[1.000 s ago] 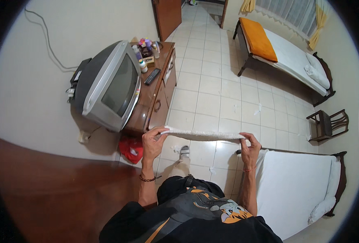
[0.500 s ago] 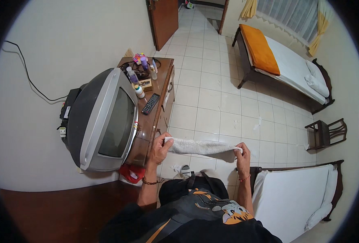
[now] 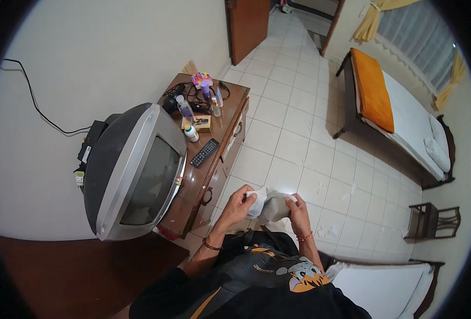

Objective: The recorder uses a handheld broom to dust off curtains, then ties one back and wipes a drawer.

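Observation:
A small whitish-grey cloth [image 3: 274, 209] hangs slack and bunched between my two hands, over the tiled floor in front of my body. My left hand [image 3: 238, 204] pinches its left end, thumb on top. At the other end, my right hand [image 3: 299, 215] grips the edge between thumb and fingers. The cloth sags in the middle, and its lower part comes close to my dark clothes. Left of my hands stands a brown wooden cabinet [image 3: 201, 183], not touched by either hand.
An old bulky television [image 3: 145, 175] sits on the cabinet. A black remote control [image 3: 204, 153], a white bottle [image 3: 191, 133] and several other bottles and cables lie there. A bed with an orange blanket [image 3: 372, 87], a dark chair [image 3: 429, 220] and a nearer white bed [image 3: 387, 287] stand to the right.
My hands have come closer together. The cloth, earlier stretched out long between them, now hangs folded and slack. The view has turned, shifting the room to the right.

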Motion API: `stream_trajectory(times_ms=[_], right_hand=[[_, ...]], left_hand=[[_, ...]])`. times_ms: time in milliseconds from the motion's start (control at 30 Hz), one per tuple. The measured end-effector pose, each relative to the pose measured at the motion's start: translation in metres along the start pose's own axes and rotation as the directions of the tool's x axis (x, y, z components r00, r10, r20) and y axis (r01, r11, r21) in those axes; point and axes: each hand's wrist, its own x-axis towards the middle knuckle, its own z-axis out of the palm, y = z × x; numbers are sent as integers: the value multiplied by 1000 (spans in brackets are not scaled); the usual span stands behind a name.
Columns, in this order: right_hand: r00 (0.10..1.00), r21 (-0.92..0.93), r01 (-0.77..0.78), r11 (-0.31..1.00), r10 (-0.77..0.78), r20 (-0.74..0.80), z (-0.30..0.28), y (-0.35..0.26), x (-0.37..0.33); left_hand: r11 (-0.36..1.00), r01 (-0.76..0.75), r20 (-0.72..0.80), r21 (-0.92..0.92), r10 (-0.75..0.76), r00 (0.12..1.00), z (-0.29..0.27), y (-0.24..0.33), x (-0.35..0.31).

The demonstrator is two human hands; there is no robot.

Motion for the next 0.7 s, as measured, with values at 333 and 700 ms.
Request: stream_trajectory(times_ms=[333,700], right_hand=[[949,367,-295,882,228,216,-30,-68,123],[803,396,-538,744,310,508,-43,-84,227]], left_hand=[[879,-295,90,376,282,955,76,31,110],[806,-299,231,511,207,951,75,44,192]])
